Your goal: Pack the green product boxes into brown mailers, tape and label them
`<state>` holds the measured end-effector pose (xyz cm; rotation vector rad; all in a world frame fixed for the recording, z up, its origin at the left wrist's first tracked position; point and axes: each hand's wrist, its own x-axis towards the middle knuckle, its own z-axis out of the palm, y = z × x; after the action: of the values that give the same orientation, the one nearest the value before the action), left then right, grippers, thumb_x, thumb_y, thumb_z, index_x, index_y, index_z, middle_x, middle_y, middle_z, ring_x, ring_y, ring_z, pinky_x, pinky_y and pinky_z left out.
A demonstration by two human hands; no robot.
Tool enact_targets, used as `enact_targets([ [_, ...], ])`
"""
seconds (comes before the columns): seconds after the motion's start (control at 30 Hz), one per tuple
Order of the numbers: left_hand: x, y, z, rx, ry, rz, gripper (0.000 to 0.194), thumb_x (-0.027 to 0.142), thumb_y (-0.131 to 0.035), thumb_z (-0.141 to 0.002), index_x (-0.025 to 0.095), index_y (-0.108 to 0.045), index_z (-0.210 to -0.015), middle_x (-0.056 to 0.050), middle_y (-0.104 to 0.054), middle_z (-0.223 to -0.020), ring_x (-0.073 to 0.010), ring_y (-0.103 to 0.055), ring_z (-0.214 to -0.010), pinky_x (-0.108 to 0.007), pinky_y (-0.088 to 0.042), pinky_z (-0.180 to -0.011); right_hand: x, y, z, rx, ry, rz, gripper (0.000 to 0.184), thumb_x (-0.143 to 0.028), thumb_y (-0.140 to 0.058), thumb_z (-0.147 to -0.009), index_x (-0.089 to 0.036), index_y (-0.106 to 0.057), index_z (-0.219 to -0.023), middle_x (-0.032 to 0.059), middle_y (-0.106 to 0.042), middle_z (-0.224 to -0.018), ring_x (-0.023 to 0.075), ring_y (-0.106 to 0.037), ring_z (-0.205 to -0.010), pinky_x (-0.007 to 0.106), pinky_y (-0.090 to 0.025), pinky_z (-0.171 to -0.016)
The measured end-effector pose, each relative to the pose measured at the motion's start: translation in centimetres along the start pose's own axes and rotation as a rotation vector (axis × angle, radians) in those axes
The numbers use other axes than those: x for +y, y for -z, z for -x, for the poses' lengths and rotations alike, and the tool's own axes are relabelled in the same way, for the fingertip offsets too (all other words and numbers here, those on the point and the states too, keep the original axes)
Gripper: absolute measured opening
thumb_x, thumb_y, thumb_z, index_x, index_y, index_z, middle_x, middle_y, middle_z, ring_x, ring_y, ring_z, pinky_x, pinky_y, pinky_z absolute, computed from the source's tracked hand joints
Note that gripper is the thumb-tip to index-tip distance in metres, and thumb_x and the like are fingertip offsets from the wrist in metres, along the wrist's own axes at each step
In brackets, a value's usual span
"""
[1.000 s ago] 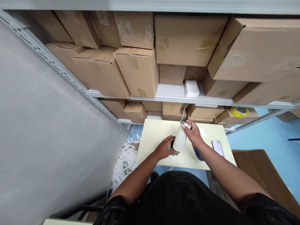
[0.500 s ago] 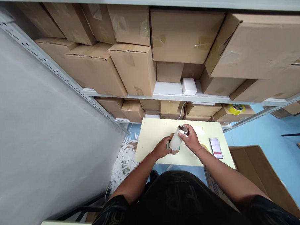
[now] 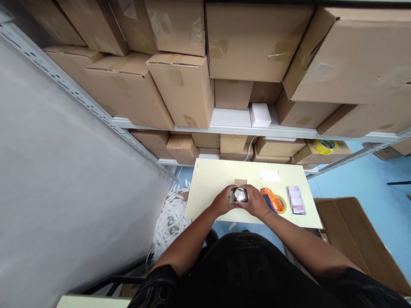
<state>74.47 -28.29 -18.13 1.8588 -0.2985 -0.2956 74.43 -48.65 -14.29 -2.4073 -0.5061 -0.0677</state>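
Over the table (image 3: 206, 181), both my hands are close together around a white cylinder (image 3: 241, 194), seen nearly end-on with its shiny silver end up. My right hand (image 3: 253, 201) is closed on its right side. My left hand (image 3: 224, 201) is wrapped round a small open cardboard box (image 3: 241, 182), whose brown flap shows beyond the fingers. The cylinder stands upright at the box's opening; how deep it sits is hidden by my hands. Right of my right hand lies an orange and blue tape dispenser (image 3: 271, 199) against a yellow tape roll (image 3: 281, 204).
A phone (image 3: 296, 200) and a white paper (image 3: 270, 175) lie on the table. Shelves with cardboard boxes (image 3: 182, 89) rise behind it. A yellow tape roll (image 3: 325, 146) rests on a lower box. White shreds (image 3: 170, 217) heap by the left wall; a large carton (image 3: 359, 238) stands right.
The white cylinder has gone from tilted to upright and down toward the small box. My right hand has moved left and lower with it, uncovering the tape dispenser.
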Motion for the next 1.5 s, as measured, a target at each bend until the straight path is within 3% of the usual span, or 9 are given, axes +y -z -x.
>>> enact_targets([
  [0.3, -0.1, -0.6, 0.0, 0.037, 0.03, -0.03, 0.081, 0.016, -0.083, -0.07, 0.024, -0.05, -0.143, -0.011, -0.062, -0.141, -0.0293, -0.061, -0.126, -0.044, -0.052, -0.104, 1.6, -1.7, -0.1, 0.027, 0.142, 0.242, 0.051, -0.048, -0.066, -0.095, -0.016, -0.058, -0.134, 0.0178, -0.067, -0.116, 0.0338, -0.061, -0.106, 0.049, -0.055, -0.093],
  [0.57, 0.3, -0.7, 0.0, 0.055, 0.046, -0.043, 0.081, 0.016, -0.085, -0.068, 0.023, -0.052, -0.142, -0.011, -0.063, -0.141, -0.0288, -0.063, -0.124, -0.043, -0.052, -0.105, 1.3, -2.2, 0.3, 0.039, 0.153, 0.359, 0.054, -0.052, -0.053, -0.101, -0.011, -0.059, -0.137, 0.0192, -0.066, -0.114, 0.0328, -0.057, -0.104, 0.043, -0.05, -0.087],
  [0.67, 0.0, -0.6, 0.1, 0.055, 0.048, -0.051, 0.08, 0.016, -0.083, -0.069, 0.023, -0.051, -0.142, -0.011, -0.062, -0.142, -0.0286, -0.063, -0.124, -0.044, -0.052, -0.105, 0.8, -1.8, 0.4, 0.001, 0.147, 0.422, 0.054, -0.05, -0.051, -0.102, -0.012, -0.058, -0.14, 0.0197, -0.066, -0.122, 0.0338, -0.055, -0.108, 0.047, -0.044, -0.094],
  [0.77, -0.3, -0.6, 0.3, 0.052, 0.04, -0.043, 0.079, 0.019, -0.083, -0.071, 0.023, -0.05, -0.143, -0.012, -0.059, -0.145, -0.029, -0.06, -0.128, -0.043, -0.052, -0.105, 0.5, -1.3, 1.0, -0.049, 0.159, 0.45, 0.056, -0.051, -0.052, -0.101, -0.016, -0.056, -0.144, 0.0195, -0.059, -0.141, 0.0368, -0.048, -0.125, 0.051, -0.037, -0.103],
  [0.97, -0.4, -1.1, 0.2, 0.058, 0.026, -0.033, 0.076, 0.021, -0.081, -0.075, 0.024, -0.048, -0.143, -0.011, -0.058, -0.144, -0.0282, -0.057, -0.131, -0.044, -0.052, -0.106, 0.8, -1.2, 1.5, -0.099, 0.104, 0.312, 0.05, -0.044, -0.053, -0.101, -0.02, -0.056, -0.145, 0.0177, -0.051, -0.153, 0.0391, -0.045, -0.135, 0.057, -0.037, -0.109],
  [1.13, 0.0, -1.1, 1.3, 0.15, -0.034, -0.081, 0.081, 0.015, -0.079, -0.071, 0.025, -0.045, -0.144, -0.013, -0.048, -0.149, -0.03, -0.052, -0.136, -0.049, -0.05, -0.11, 1.9, -0.5, 1.7, 0.053, -0.093, 0.033, 0.043, -0.035, -0.054, -0.097, -0.019, -0.056, -0.137, 0.0178, -0.058, -0.137, 0.0333, -0.056, -0.128, 0.052, -0.049, -0.105],
  [1.3, 0.7, -0.8, 2.7, 0.09, -0.142, -0.235, 0.048, 0.014, -0.069, -0.081, 0.023, -0.063, -0.127, -0.013, -0.047, -0.152, -0.0316, -0.042, -0.146, -0.053, -0.037, -0.123, 3.3, -0.1, 4.0, -0.124, -0.135, -0.13, 0.057, -0.03, -0.063, -0.088, -0.025, -0.048, -0.143, 0.0119, -0.06, -0.137, 0.028, -0.065, -0.116, 0.045, -0.058, -0.095],
  [1.4, 1.0, -0.4, 2.0, 0.069, -0.13, -0.245, 0.032, 0.013, -0.059, -0.088, 0.023, -0.068, -0.118, -0.011, -0.051, -0.147, -0.0287, -0.048, -0.141, -0.05, -0.04, -0.121, 3.7, -0.8, 4.9, -0.139, -0.109, -0.084, 0.071, -0.027, -0.066, -0.084, -0.025, -0.041, -0.15, 0.0133, -0.057, -0.143, 0.0295, -0.063, -0.124, 0.047, -0.057, -0.098],
  [1.5, 1.3, 0.1, 0.2, 0.093, -0.045, -0.223, 0.041, 0.013, -0.058, -0.087, 0.023, -0.064, -0.126, -0.009, -0.056, -0.138, -0.0235, -0.061, -0.12, -0.044, -0.052, -0.109, 3.6, -1.4, 4.8, -0.134, -0.079, 0.008, 0.073, -0.024, -0.068, -0.081, -0.022, -0.042, -0.149, 0.0161, -0.057, -0.143, 0.0325, -0.061, -0.127, 0.049, -0.056, -0.1],
])
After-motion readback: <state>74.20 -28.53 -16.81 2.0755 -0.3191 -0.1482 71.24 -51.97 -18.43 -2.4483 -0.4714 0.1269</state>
